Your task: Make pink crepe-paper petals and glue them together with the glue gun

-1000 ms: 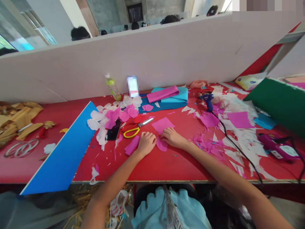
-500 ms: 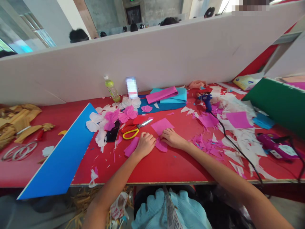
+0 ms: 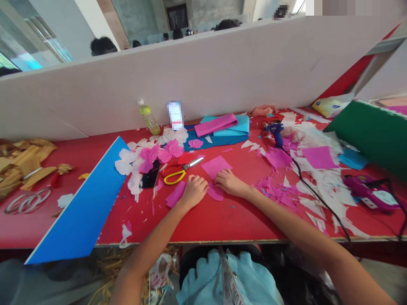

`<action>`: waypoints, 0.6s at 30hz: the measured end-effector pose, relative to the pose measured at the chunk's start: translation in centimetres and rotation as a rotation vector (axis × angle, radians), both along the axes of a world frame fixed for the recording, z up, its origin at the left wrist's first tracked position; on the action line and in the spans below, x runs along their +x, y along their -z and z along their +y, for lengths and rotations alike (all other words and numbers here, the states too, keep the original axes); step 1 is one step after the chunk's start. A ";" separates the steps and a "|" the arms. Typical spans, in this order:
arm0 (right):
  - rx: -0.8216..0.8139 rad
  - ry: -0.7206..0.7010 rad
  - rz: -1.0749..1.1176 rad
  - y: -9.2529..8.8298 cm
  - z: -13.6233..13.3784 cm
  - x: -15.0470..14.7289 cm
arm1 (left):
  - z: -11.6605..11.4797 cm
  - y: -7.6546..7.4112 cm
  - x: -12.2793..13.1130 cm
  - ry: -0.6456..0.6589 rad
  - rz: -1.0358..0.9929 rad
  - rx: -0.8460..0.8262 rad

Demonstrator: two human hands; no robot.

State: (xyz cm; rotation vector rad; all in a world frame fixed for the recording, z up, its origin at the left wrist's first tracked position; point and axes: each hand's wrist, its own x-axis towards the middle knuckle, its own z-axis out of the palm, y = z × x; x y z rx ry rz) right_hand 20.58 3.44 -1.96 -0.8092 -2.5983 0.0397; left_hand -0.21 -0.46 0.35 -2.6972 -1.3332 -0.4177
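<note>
Indoors, left hand and right hand pinch pink paper on a red table.

Yellow-handled scissors lie on the red counter beside a dark phone and white and pink paper flowers. A blue board overhangs the front edge. A green bottle stands at the back; a blue glue gun lies among paper scraps.

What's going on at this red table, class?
A person works at a red table, both hands on a small pink paper piece lying between them. The left hand is curled at its edge; the right hand rests on it. Yellow-handled scissors lie just beyond, untouched, near paper flowers and scraps.
</note>
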 end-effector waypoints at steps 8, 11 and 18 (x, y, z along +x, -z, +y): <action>-0.002 -0.019 -0.019 0.0 0.2 0.1 | 0.1 0.0 0.0 0.018 0.010 0.023; -0.006 -0.010 -0.014 -0.1 0.1 0.2 | 0.2 0.0 -0.1 0.023 0.000 0.017; -0.030 -0.028 0.009 -0.7 -0.5 -0.6 | 0.1 -0.1 -0.1 0.017 0.013 0.042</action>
